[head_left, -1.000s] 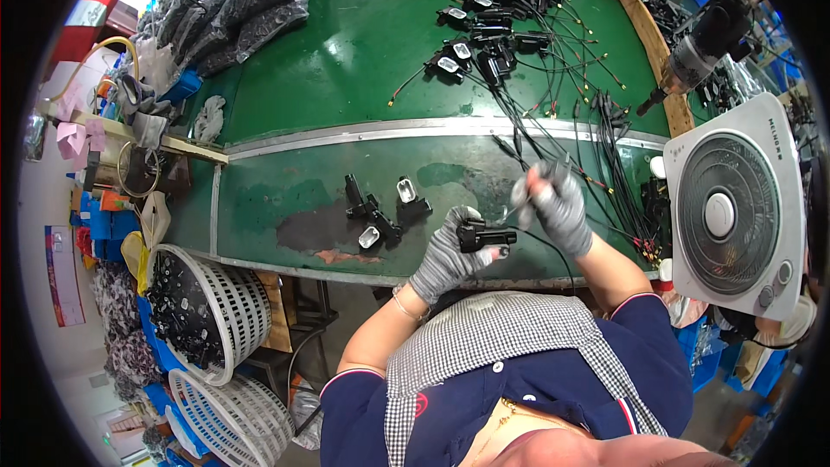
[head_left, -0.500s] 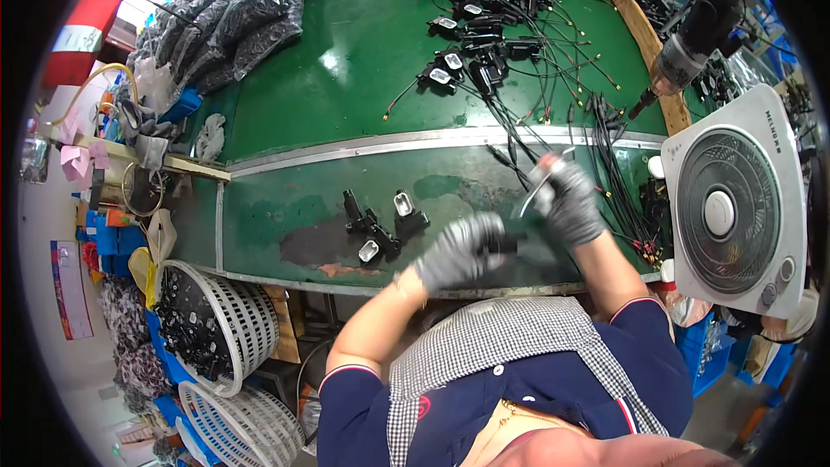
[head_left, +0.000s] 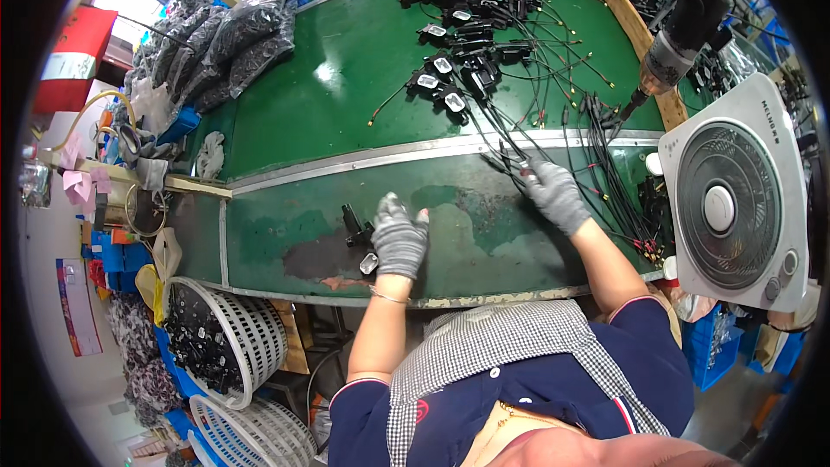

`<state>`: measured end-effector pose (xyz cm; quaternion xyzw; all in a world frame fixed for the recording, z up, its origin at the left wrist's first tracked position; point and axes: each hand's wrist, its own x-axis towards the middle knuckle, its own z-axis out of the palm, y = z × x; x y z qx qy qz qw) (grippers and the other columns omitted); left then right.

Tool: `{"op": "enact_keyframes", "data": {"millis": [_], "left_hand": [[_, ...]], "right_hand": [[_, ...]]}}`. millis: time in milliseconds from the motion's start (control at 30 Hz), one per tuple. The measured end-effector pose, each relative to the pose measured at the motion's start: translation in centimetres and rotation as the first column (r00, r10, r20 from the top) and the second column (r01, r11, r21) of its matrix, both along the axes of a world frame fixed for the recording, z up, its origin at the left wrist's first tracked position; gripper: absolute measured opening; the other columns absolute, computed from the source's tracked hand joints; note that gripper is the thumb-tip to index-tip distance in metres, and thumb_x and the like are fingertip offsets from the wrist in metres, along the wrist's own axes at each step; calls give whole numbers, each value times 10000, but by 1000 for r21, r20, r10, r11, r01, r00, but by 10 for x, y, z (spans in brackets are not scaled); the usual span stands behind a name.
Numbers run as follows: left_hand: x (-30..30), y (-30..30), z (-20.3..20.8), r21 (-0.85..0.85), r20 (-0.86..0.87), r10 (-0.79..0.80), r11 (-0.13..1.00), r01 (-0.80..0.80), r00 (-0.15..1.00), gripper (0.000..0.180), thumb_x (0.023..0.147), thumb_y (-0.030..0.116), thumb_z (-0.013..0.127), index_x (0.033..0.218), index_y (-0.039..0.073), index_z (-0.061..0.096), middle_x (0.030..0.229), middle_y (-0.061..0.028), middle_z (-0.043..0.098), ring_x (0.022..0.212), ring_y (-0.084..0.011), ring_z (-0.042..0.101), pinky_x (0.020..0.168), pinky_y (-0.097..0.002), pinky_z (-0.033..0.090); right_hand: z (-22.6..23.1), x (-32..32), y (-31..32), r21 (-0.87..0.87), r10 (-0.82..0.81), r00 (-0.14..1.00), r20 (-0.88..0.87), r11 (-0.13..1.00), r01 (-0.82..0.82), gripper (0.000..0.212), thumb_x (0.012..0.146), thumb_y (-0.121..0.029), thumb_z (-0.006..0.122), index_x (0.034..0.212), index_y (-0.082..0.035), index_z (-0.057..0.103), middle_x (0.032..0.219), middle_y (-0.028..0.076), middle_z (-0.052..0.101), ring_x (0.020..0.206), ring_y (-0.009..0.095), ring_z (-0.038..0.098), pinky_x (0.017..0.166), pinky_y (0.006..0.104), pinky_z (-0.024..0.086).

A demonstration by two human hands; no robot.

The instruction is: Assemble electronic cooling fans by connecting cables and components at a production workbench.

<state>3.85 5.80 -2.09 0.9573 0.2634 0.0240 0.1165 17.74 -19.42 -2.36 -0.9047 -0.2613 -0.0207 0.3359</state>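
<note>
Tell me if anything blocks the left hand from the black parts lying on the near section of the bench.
Nothing visible does. The left hand is over or right beside the black parts, partly covering them; whether it touches them, I cannot tell. The right hand is well off to the right.

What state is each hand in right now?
Left hand: beside a black plastic housing; palm side hidden, grip can't be told.
Right hand: fingertips at black cables; can't tell if holding any.
</note>
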Motion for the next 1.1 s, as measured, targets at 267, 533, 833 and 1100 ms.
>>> {"op": "enact_keyframes", "data": {"millis": [267,533,833,1100], "left_hand": [[-43,-30,-19,79,98,-611,792,606,786,454,803,94,509,1256,77,525,1272,-134,551,1177,-297,511,1089,-535,246],[-38,-28,-23,63,179,-366,930,361,913,514,736,354,704,1144,61,599,1247,-211,526,1183,-409,452,1048,-540,278],[-72,-61,-24,-235,302,-369,865,444,879,521,746,412,686,1108,43,619,1155,-182,587,1067,-368,541,911,-482,426],[-67,-84,-5,-383,188,-607,679,627,772,483,742,322,716,1142,82,592,1109,-156,612,1002,-341,584,869,-415,479]], "right_hand": [[-3,-25,16,-603,221,942,-253,725,-332,168,790,-216,611,828,-68,681,776,160,674,753,335,663,673,439,522],[29,-36,3,-293,267,962,-53,917,-271,190,784,-256,652,820,-70,651,707,141,582,722,348,605,682,446,492],[24,-42,-4,-192,415,898,-146,878,-438,155,780,-196,635,819,-46,623,730,182,599,725,368,593,654,462,474],[36,-42,-7,-161,425,889,-169,878,-450,141,772,-192,633,807,-55,631,712,170,601,713,368,593,658,454,476]]}}
